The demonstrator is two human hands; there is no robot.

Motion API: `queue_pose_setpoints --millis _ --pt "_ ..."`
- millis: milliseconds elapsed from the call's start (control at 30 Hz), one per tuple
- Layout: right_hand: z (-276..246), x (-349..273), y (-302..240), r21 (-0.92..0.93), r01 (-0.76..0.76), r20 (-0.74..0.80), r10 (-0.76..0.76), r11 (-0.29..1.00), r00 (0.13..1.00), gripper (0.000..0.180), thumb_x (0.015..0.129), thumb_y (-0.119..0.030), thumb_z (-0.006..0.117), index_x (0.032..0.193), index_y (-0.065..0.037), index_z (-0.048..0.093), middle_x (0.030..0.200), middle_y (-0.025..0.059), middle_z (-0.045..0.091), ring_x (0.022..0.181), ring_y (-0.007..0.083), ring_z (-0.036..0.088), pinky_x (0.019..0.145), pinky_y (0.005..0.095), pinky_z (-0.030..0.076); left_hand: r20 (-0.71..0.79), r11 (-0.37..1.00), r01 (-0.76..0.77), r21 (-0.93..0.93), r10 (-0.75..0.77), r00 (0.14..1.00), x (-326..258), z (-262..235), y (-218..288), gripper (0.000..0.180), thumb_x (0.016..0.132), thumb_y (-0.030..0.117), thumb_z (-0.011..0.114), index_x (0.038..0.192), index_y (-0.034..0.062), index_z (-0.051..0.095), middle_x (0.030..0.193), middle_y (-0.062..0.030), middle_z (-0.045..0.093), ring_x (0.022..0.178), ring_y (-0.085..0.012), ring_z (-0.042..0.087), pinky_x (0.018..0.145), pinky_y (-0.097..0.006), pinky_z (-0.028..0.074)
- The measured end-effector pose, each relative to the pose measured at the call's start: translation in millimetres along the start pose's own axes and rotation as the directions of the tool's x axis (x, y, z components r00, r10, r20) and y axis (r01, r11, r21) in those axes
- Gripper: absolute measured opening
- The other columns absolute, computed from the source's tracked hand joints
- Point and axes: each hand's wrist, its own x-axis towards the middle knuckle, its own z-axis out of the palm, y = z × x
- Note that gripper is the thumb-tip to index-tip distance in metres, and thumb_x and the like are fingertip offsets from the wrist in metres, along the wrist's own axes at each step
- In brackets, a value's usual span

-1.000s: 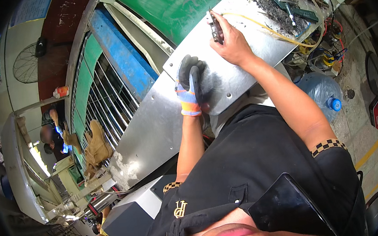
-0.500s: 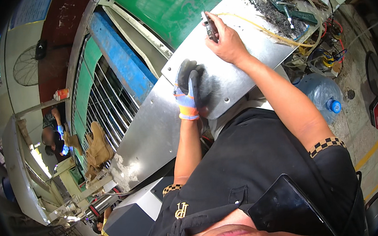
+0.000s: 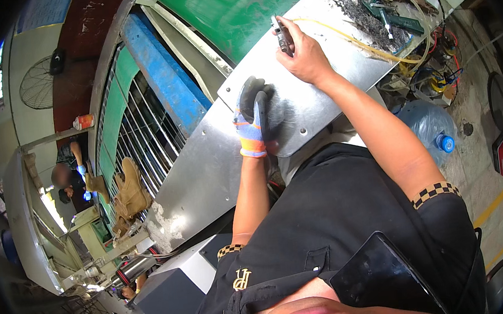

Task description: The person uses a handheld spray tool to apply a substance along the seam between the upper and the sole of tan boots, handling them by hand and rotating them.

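At the table (image 3: 324,100), right grip (image 3: 304,58) around tool (image 3: 282,37), left grip (image 3: 253,116) unclear, blue-capped bottle (image 3: 427,125) nearby.

Worktop (image 3: 203,155): bare metal, smooth, reflective; far end bears rough, matt black residue (image 3: 347,4). Green panel (image 3: 232,9): smooth, glossy, scuffed. Blue beam (image 3: 163,69): painted finish, worn. Bars (image 3: 147,115): shiny metal. Hand tool (image 3: 282,39): metallic, bright glints. Glove (image 3: 250,124): knitted cloth, fingers coated matt dark grey. Shirt (image 3: 339,203): matt black cloth. Bottle (image 3: 421,124): clear, glossy plastic. Boots (image 3: 133,190): matt, suede-like.
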Motion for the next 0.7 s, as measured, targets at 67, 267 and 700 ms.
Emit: queue_pose_setpoints --millis 67,267,700 --pt "0 0 0 -0.003 -0.003 0.005 0.003 1.0 1.0 0.063 0.083 -0.012 0.065 0.141 -0.006 0.042 0.114 0.0089 0.068 0.082 0.0175 0.066 0.079 0.0303 0.053 0.004 1.0 0.004 -0.01 -0.004 1.0 0 0 0 0.036 0.097 0.007 0.058 0.131 -0.0022 0.053 0.118 -0.0116 0.064 0.103 -0.0206 0.065 0.091 -0.032 0.052" --pt "-2 1 1 -0.01 -0.002 0.008 0.002 1.0 1.0 0.062 0.083 -0.012 0.064 0.14 -0.006 0.042 0.114 0.0072 0.068 0.079 0.0159 0.066 0.078 0.0296 0.053 -0.014 0.991 0.084 -0.107 -0.086 0.996 -1 -5 4 0.041 0.094 0.001 0.06 0.134 -0.0012 0.052 0.12 -0.0113 0.064 0.105 -0.0201 0.064 0.094 -0.033 0.051" --pt "2 3 6 -0.006 0.026 -0.01 -0.026 1.0 1.0 0.062 0.082 -0.012 0.065 0.14 -0.006 0.043 0.112 0.009 0.068 0.081 0.0166 0.068 0.079 0.0304 0.054 0.248 0.333 -0.941 -0.062 0.918 0.309 21 -113 323 0.048 0.095 0.036 0.053 0.13 0.0027 0.05 0.113 -0.0224 0.063 0.1 -0.0306 0.064 0.091 -0.046 0.054"
